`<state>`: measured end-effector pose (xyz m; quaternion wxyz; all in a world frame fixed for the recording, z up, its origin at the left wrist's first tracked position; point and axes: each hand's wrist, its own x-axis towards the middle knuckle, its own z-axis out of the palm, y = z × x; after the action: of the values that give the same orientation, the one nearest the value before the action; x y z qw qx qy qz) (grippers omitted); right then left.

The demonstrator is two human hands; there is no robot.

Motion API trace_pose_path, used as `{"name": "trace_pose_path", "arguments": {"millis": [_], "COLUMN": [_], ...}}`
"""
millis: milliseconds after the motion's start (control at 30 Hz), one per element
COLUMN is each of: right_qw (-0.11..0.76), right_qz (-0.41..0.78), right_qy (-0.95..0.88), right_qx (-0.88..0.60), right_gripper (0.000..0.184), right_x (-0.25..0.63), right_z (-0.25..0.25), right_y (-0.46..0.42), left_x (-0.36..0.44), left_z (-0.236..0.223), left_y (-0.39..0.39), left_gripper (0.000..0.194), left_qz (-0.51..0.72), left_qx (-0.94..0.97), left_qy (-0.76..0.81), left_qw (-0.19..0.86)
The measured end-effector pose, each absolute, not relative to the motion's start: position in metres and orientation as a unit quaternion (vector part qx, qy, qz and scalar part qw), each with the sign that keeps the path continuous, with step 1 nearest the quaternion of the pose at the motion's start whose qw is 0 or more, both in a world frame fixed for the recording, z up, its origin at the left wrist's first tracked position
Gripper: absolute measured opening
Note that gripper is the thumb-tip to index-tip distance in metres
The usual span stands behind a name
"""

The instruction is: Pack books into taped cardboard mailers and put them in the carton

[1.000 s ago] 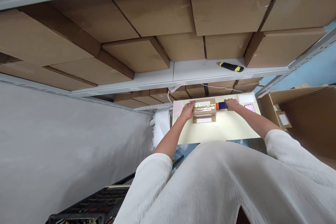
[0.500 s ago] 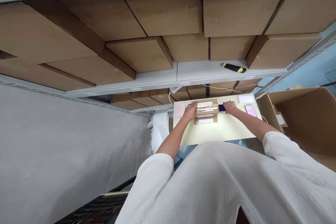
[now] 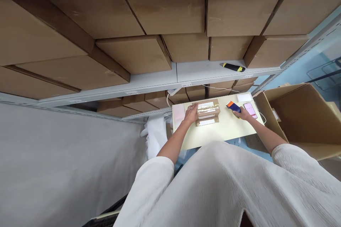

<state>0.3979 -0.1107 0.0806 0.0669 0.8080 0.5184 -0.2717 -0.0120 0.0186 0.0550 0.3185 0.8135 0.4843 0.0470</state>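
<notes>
On the pale yellow tabletop (image 3: 226,129) lies a small cardboard box (image 3: 212,108) with a white label and shiny clear tape across it. A second labelled box (image 3: 207,122) sits against its near side. My left hand (image 3: 191,113) grips the left end of the first box, fingers over its edge. To the right, apart from the box, my right hand (image 3: 243,114) is closed around an orange and dark blue tape dispenser (image 3: 233,106). Just beyond that hand lies a phone (image 3: 250,110) with a lit pink screen.
White labels or cards (image 3: 244,97) lie at the tabletop's back right. A large open carton (image 3: 306,117) stands to the right. Above the far side, a shelf (image 3: 154,79) holds several cardboard boxes (image 3: 165,10) and a black-yellow utility knife (image 3: 232,67). White wrapping material (image 3: 156,133) hangs at left.
My right hand has drawn the tape dispenser away from the box's right end, toward the phone. My left hand stays on the box. The whole view has shifted slightly.
</notes>
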Motion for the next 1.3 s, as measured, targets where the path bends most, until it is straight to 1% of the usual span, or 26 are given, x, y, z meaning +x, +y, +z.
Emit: {"name": "trace_pose_path", "arguments": {"millis": [100,233,333,500,567,667,767,800,833,900,1000,1067,1167,1233,1300], "right_qw": [0.054,0.078,0.089,0.082,0.055,-0.032,-0.13,-0.146,-0.145,-0.113,-0.06,-0.045,-0.054,-0.074,-0.104], "right_qz": [-0.281,-0.228,-0.222,-0.221,-0.195,-0.138,-0.106,-0.11,-0.116,-0.128,-0.14,-0.147,-0.158,-0.172,-0.215], "right_qy": [0.487,0.5,0.495,0.495,0.492,0.502,0.594,0.634,0.671,0.737,0.782,0.775,0.739,0.694,0.63], "right_qx": [0.825,0.832,0.835,0.837,0.847,0.853,0.787,0.751,0.718,0.654,0.604,0.613,0.653,0.695,0.739], "right_gripper": [0.047,0.049,0.05,0.042,0.04,0.04,0.045,0.047,0.05,0.053,0.057,0.06,0.062,0.064,0.068], "right_x": [0.391,0.373,0.361,0.356,0.355,0.342,0.313,0.3,0.287,0.263,0.244,0.247,0.264,0.274,0.279], "right_z": [0.076,0.069,0.059,0.037,0.03,0.027,0.034,0.039,0.043,0.051,0.058,0.059,0.058,0.058,0.06], "right_y": [-0.119,-0.126,-0.131,-0.143,-0.146,-0.141,-0.12,-0.11,-0.1,-0.079,-0.062,-0.061,-0.066,-0.065,-0.059], "left_x": [-0.014,-0.015,-0.016,-0.017,-0.018,-0.019,-0.011,-0.007,-0.001,0.008,0.014,0.01,0.001,0.0,0.006], "left_z": [0.053,0.051,0.051,0.056,0.06,0.063,0.063,0.063,0.062,0.059,0.052,0.048,0.044,0.044,0.047], "left_y": [0.019,0.019,0.018,0.015,0.014,0.012,0.005,0.002,-0.001,-0.007,-0.012,-0.013,-0.01,-0.006,0.001], "left_gripper": [0.087,0.084,0.082,0.079,0.078,0.075,0.07,0.069,0.067,0.066,0.074,0.083,0.092,0.092,0.088], "left_qz": [0.046,0.043,0.04,0.02,0.015,0.012,0.021,0.022,0.02,0.006,-0.01,-0.008,0.009,0.038,0.087], "left_qx": [0.819,0.821,0.824,0.827,0.828,0.83,0.842,0.85,0.859,0.875,0.875,0.857,0.825,0.796,0.748], "left_qy": [0.474,0.47,0.467,0.473,0.478,0.48,0.471,0.459,0.443,0.403,0.394,0.43,0.482,0.516,0.559], "left_qw": [0.32,0.322,0.318,0.302,0.295,0.285,0.263,0.258,0.257,0.267,0.281,0.286,0.296,0.314,0.347]}}
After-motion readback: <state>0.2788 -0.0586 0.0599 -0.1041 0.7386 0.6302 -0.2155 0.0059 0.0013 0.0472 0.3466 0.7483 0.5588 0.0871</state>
